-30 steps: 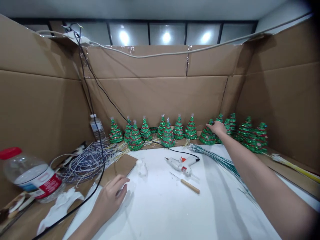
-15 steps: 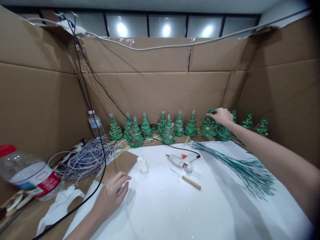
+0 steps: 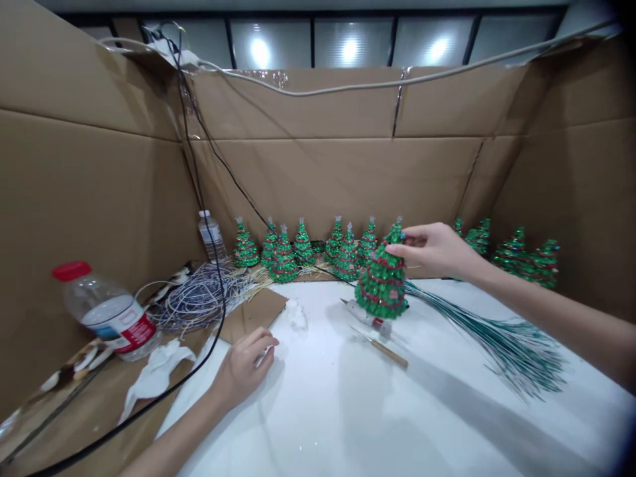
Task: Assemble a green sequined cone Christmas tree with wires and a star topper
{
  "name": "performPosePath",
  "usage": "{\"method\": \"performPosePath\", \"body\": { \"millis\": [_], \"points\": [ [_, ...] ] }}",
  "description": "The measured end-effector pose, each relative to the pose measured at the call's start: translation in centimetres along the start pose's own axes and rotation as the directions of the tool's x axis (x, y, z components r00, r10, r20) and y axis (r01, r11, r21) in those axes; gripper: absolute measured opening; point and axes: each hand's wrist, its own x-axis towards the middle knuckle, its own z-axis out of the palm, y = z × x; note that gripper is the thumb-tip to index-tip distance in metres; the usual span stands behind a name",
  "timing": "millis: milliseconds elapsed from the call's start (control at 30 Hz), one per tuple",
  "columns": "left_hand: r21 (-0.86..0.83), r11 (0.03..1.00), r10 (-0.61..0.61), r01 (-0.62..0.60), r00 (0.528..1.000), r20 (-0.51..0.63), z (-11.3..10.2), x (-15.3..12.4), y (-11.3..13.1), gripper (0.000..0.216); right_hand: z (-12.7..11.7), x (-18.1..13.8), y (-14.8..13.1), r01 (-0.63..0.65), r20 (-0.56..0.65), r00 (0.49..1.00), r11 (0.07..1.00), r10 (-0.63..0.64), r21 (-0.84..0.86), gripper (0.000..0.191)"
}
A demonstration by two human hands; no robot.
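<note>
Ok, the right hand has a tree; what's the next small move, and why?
Probably carry the green tree toward the left hand: the right hand pinches it near its top, it hides part of the glue gun from view, and the left hand looks empty.

The right hand (image 3: 437, 248) is holding a miniature Christmas tree (image 3: 382, 285) over the worktop (image 3: 308, 424). Below the grip, a hot glue gun (image 3: 382, 326) is lying partly hidden by that tree, an awl (image 3: 390, 354) before it. A wire bundle (image 3: 507, 348) is lying to the grip's front right. Other Christmas trees (image 3: 345, 257) are standing left and right. Front left, the left hand (image 3: 247, 363) is lying near a cardboard sheet (image 3: 253, 314).
</note>
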Motion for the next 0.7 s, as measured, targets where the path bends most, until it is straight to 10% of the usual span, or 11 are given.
{"method": "performPosePath", "body": {
  "millis": [333, 700],
  "points": [
    [0.003, 0.999, -0.052, 0.052, 0.999, -0.010, -0.4, -0.1, 0.3, 0.021, 4.3, -3.7, -8.8, 0.149, 0.255, 0.938, 0.936, -0.236, 0.318, 0.036],
    [-0.040, 0.995, -0.088, 0.088, 0.996, -0.002, -0.8, -0.1, 0.6, 0.019, 7.3, -4.4, -10.3, 0.247, 0.322, 0.875, 0.906, -0.361, 0.344, 0.029]
  ]
}}
